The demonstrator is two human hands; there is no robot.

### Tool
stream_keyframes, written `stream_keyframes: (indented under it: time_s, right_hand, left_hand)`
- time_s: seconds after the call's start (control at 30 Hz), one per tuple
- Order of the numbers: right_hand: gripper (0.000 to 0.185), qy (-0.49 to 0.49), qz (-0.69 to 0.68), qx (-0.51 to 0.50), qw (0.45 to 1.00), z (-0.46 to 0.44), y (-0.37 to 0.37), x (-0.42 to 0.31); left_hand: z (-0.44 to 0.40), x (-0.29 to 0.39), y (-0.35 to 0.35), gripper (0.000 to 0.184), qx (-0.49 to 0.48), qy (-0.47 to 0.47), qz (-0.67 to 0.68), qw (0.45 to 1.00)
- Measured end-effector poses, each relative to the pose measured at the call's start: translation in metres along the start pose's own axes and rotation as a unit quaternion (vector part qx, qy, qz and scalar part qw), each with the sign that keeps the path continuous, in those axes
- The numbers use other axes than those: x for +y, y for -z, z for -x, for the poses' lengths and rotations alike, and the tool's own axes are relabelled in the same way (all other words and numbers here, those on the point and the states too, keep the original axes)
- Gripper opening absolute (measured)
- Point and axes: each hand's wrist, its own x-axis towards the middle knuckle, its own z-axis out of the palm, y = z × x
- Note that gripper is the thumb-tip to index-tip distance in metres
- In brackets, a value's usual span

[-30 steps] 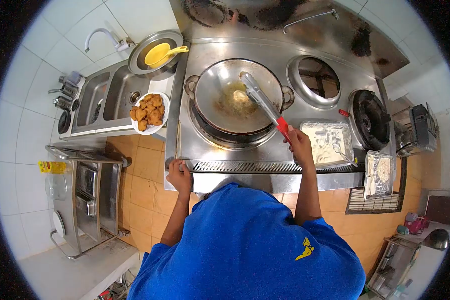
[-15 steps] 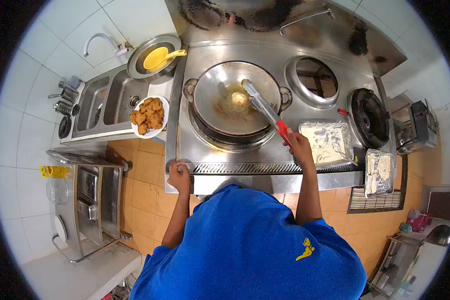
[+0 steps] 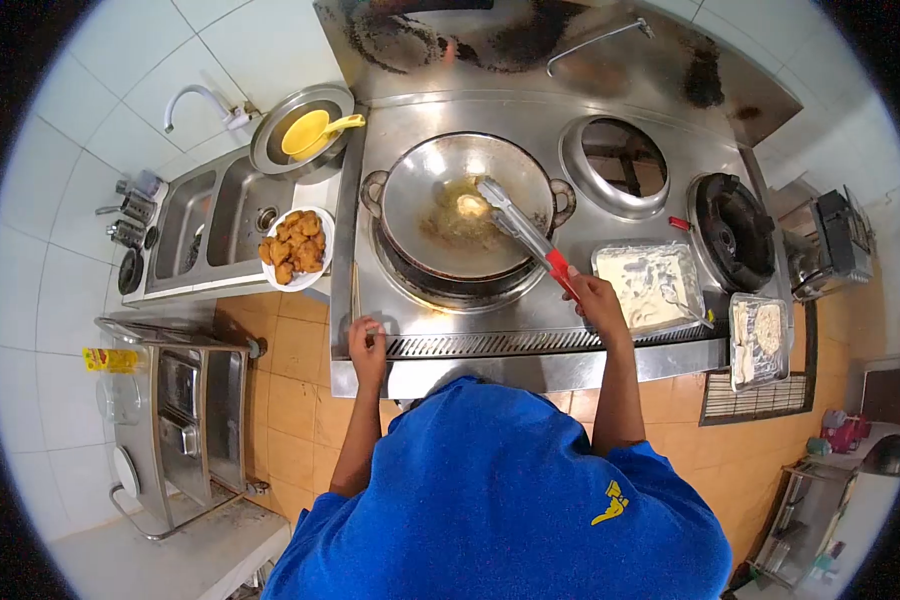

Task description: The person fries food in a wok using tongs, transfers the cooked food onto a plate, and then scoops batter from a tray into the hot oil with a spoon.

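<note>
My right hand (image 3: pixel 598 302) is closed round the red handle of metal tongs (image 3: pixel 520 225). The tongs reach into a large two-handled wok (image 3: pixel 420 170) on the burner. Their tips are beside a pale, battered piece of food (image 3: pixel 471 206) in the oil; whether they grip it I cannot tell. Near the front left edge of the steel stove (image 3: pixel 530 372), my left hand (image 3: pixel 367 342) has loosely curled fingers, a little apart, with nothing visible in them. Right of the wok lies a tray of white batter (image 3: pixel 638 290) with a utensil in it.
A white plate of browned fried pieces (image 3: pixel 295 247) stands left of the stove, by the double sink (image 3: pixel 245 205). A yellow dipper (image 3: pixel 307 134) rests in a metal basin (image 3: pixel 270 160). At right are a black burner (image 3: pixel 735 235) and a coated-food tray (image 3: pixel 758 340). A steel trolley (image 3: pixel 195 400) stands lower left.
My left hand has shifted slightly right, its fingers a little more raised from the stove's edge. The tongs' tips have moved slightly within the wok. The camera view has shifted a little.
</note>
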Motion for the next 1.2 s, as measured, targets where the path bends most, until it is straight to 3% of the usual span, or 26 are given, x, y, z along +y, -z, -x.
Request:
stream_keyframes:
  time_s: [0.1,0.4,1.2]
  right_hand:
    - [0.065,-0.005,0.004,-0.003,1.0,0.003,0.0,-0.003]
    - [0.063,0.006,-0.036,-0.003,0.999,0.001,-0.008,-0.014]
    - [0.061,0.024,-0.019,-0.001,1.0,-0.019,-0.013,-0.027]
  left_hand:
    - [0.008,0.003,0.004,0.007,-0.025,0.009,0.049,0.998]
    - [0.005,0.002,-0.002,0.009,-0.018,-0.081,0.016,0.996]
    - [0.004,0.01,-0.001,0.01,-0.037,-0.087,0.006,0.996]
